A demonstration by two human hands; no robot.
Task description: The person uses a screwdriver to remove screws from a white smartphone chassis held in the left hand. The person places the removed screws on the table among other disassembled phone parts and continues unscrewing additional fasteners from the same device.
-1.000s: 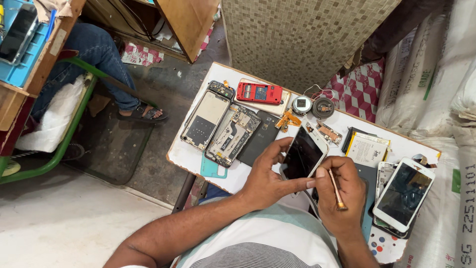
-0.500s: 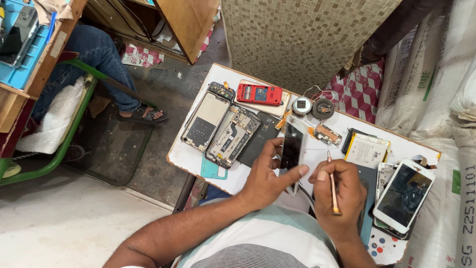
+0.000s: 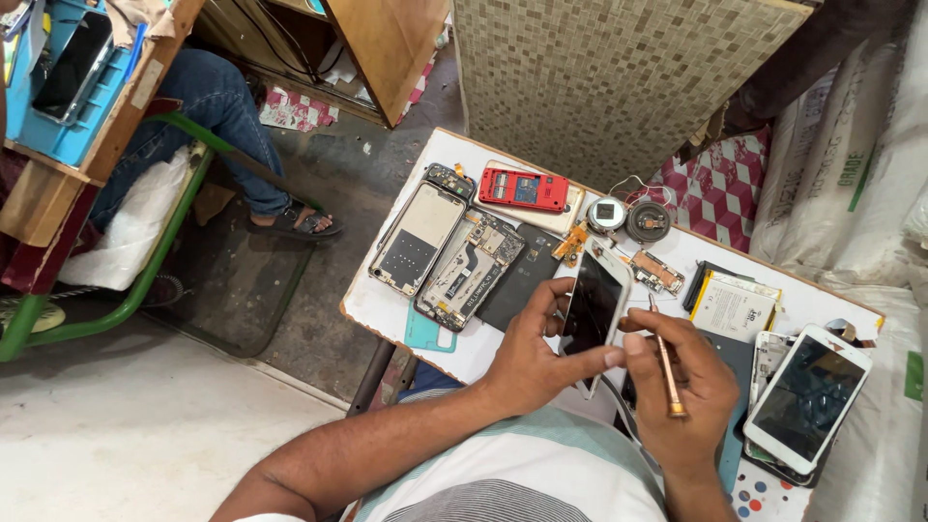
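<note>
White table [image 3: 387, 307] | left hand [image 3: 532, 360] grips phone [image 3: 592, 311] | right hand [image 3: 681, 387] holds screwdriver [image 3: 667, 367]

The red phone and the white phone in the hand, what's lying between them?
In the head view, a small orange flex part lies on the table between the red phone and the white phone held in the left hand.
</note>
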